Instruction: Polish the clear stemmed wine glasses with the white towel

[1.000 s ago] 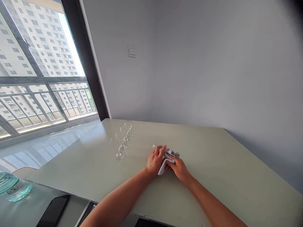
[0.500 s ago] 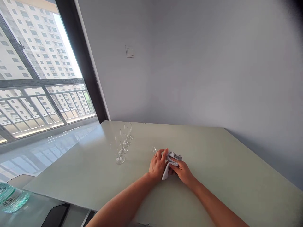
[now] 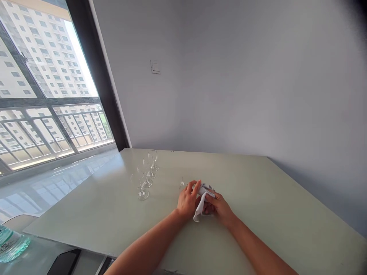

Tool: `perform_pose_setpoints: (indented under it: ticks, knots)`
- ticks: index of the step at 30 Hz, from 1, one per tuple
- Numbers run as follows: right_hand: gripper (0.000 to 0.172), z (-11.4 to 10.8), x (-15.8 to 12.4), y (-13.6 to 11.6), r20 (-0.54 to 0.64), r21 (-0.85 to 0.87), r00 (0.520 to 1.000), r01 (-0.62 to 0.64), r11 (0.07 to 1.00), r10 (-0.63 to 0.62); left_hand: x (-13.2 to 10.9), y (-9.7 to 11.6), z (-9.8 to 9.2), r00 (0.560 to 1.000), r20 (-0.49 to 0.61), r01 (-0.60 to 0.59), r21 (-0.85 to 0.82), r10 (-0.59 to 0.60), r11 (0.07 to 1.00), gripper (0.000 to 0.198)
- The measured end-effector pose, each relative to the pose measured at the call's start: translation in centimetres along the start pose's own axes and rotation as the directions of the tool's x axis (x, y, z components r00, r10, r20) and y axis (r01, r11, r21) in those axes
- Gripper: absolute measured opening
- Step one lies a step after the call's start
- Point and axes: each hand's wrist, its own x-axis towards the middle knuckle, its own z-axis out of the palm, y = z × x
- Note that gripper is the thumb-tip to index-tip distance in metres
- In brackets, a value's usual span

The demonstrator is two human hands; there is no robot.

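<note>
Find at far left a dark-framed window (image 3: 47, 101), and below it a clear bottle (image 3: 13, 246), cut by the edge of view. Note next a flat black object (image 3: 64, 263) on a lower surface (image 3: 40, 250), near the pale table (image 3: 94, 214). Count four stemmed glasses (image 3: 148, 183) on the table, upright, in a line toward the grey wall (image 3: 137, 103). Observe a switch (image 3: 155, 68) on that wall, beyond the glasses. Locate a fifth glass (image 3: 182, 182) over the middle of the table, held on its side, with its foot to the left and its bowl mostly hidden. Record the left hand (image 3: 187, 200) as clamped on this glass. Find a white cloth (image 3: 201, 204) bunched between both hands, with one end hanging; cannot tell its placement, inside the bowl or around it. Record the right hand (image 3: 221, 207) as closed on the cloth, just beside the left one.
</note>
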Motion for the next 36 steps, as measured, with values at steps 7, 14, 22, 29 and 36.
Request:
perform_pose_setpoints:
  ticks: [7, 14, 22, 29, 36]
  knots:
    - [0.036, 1.0, -0.7, -0.6, -0.019, -0.066, 1.000, -0.012, 0.998, 0.011, -0.1, 0.1, -1.3, 0.995, 0.097, 0.013, 0.028, -0.016, 1.000, 0.053]
    - [0.021, 0.4, -1.7, -3.0, 0.259, -0.714, 0.938, 0.347, 0.608, -0.232, 1.1, -0.5, -5.4, 0.913, 0.408, 0.138, -0.350, 0.018, 0.926, 0.063]
    - [0.032, 1.8, -2.0, -4.6, -0.079, -0.061, 0.996, -0.041, 0.997, 0.036, -0.6, 1.0, -7.6, 0.987, -0.011, -0.156, 0.104, 0.158, 0.982, 0.040]
    - [0.022, 2.3, -5.0, -7.2, 0.135, -0.393, 0.989, 0.104, 0.914, -0.054, 0.3, 0.6, -10.7, 0.946, 0.264, -0.151, -0.145, 0.186, 0.978, 0.042]
    - [0.016, 0.7, -6.3, -7.5, 0.301, -0.479, 0.951, 0.215, 0.851, -0.071, 0.2, 2.0, -11.8, 0.733, 0.639, 0.064, -0.406, 0.233, 0.912, 0.045]
